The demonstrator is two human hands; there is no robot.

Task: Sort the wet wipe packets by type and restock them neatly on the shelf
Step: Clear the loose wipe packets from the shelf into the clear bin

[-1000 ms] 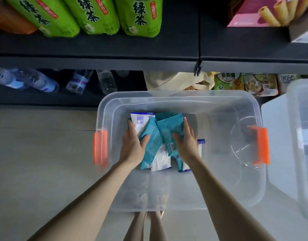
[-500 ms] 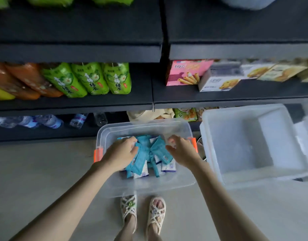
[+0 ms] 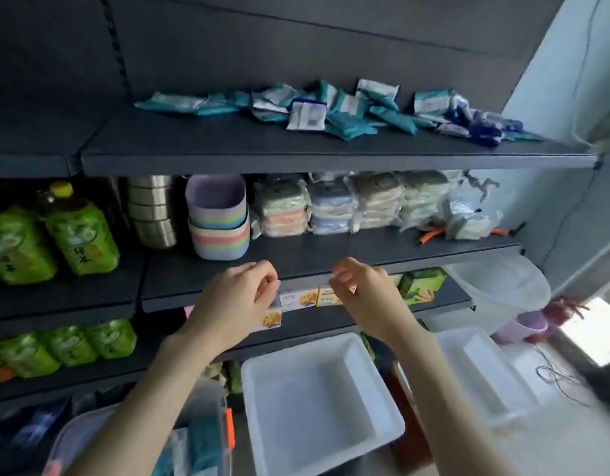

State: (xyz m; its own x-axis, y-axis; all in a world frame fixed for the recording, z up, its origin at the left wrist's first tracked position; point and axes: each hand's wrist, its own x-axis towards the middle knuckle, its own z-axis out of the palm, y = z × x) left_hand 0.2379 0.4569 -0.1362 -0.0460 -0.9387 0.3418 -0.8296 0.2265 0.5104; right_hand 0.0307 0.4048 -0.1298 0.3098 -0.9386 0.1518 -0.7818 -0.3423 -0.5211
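Both hands up in front of the shelves, level with the middle shelf (image 3: 331, 252) edge, well apart from each other and touching nothing. Left hand (image 3: 238, 300): grip released, fingers loosely curled, nothing seen in it. Right hand (image 3: 362, 290): same, fingers loosely curled toward thumb, nothing seen in it, slight blur. Packets (image 3: 331, 111) lie on the top shelf (image 3: 228, 146) in a loose unsorted heap, mostly teal, some white, dark blue ones at the right end, many overlapping and tilted; left part of that shelf bare. More teal packets, call them bin packets (image 3: 200, 444), sit in a clear bin (image 3: 207, 403) with an orange latch at bottom left, partly hidden by the left forearm, blurred. White tray (image 3: 317, 400) just right of the bin, below the hands. Second tray (image 3: 485, 372) further right. On the middle shelf: green bottles (image 3: 80, 231) at left, stacked steel cups (image 3: 152, 211), stacked pastel bowls (image 3: 217, 221), then wrapped packs (image 3: 351, 204) in rows. Biscuit boxes (image 3: 298, 298) on the shelf below, seen between the two hands
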